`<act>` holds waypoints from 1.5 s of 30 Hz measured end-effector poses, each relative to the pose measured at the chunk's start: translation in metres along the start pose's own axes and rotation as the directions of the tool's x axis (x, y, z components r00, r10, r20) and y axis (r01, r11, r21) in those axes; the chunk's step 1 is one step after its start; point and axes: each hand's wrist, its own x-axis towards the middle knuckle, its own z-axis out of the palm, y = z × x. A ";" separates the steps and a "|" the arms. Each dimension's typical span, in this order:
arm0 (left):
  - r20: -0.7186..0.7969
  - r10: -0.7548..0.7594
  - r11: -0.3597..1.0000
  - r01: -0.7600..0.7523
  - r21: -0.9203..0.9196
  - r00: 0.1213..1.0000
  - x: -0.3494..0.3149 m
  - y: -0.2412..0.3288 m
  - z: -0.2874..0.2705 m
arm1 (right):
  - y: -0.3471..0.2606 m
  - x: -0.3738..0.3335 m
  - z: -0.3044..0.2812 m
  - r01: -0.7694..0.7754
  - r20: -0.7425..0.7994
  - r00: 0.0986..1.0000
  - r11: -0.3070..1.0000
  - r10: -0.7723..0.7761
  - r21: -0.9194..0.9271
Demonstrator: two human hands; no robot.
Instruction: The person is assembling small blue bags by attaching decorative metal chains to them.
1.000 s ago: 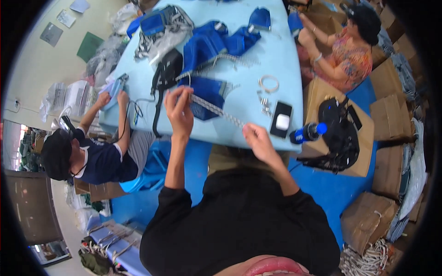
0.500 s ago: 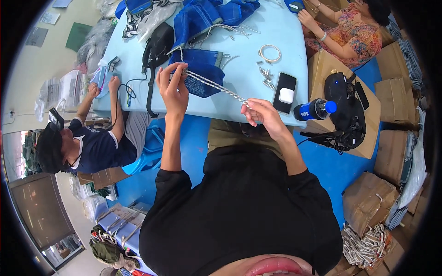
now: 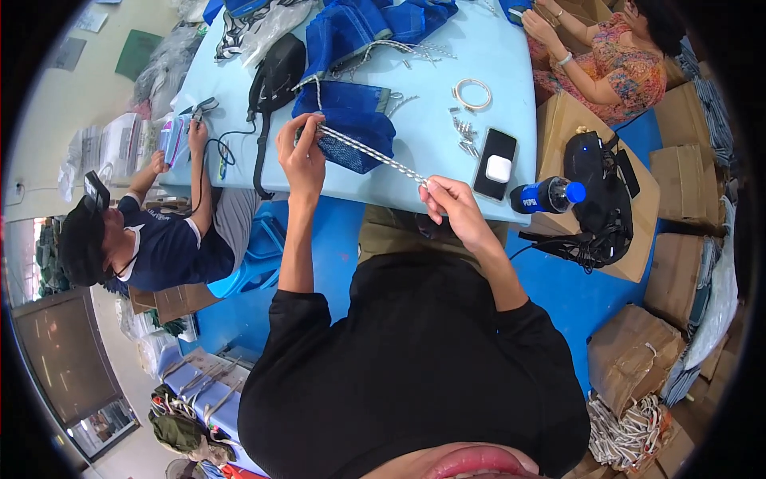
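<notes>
A doubled white-and-dark braided cord (image 3: 373,151) runs straight between my two hands, just above the near edge of the table. My left hand (image 3: 302,160) pinches its upper left end, thumb and fingers pressed together beside a blue mesh bag (image 3: 355,112). The other end is gripped by my right hand (image 3: 453,204), its fingertips closed and lower fingers curled. Under the cord lies the bag, its netting spread on the table; one cord strand leads up from near my left hand toward the blue fabric. What sits inside my left fingertips is partly hidden.
More blue mesh bags (image 3: 347,36) and a black pouch (image 3: 281,72) lie on the light blue table (image 3: 435,104). At right are a tape roll (image 3: 472,94), small metal cord ends (image 3: 465,132), a phone (image 3: 493,164) and a bottle (image 3: 546,196). Co-workers sit at left and far right.
My hands keep their hold on the cord, with the right fingers curled slightly closer. At left, the co-worker now holds a tool over a purple-edged piece. The whole view has shifted a little.
</notes>
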 end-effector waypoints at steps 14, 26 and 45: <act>-0.049 0.061 0.998 -0.059 0.033 0.997 0.000 -0.001 0.001 | 0.008 -0.016 0.036 0.336 -0.191 0.819 0.722 -0.541 -0.605; 0.267 0.005 0.972 0.057 -0.227 0.964 -0.040 0.090 -0.008 | -0.014 -0.015 0.026 0.284 -0.143 0.806 0.587 -0.575 -0.759; 0.512 -0.270 0.609 0.557 -0.565 0.815 -0.065 0.148 0.014 | 0.018 -0.011 0.006 0.241 -0.359 0.853 0.897 -0.378 -0.371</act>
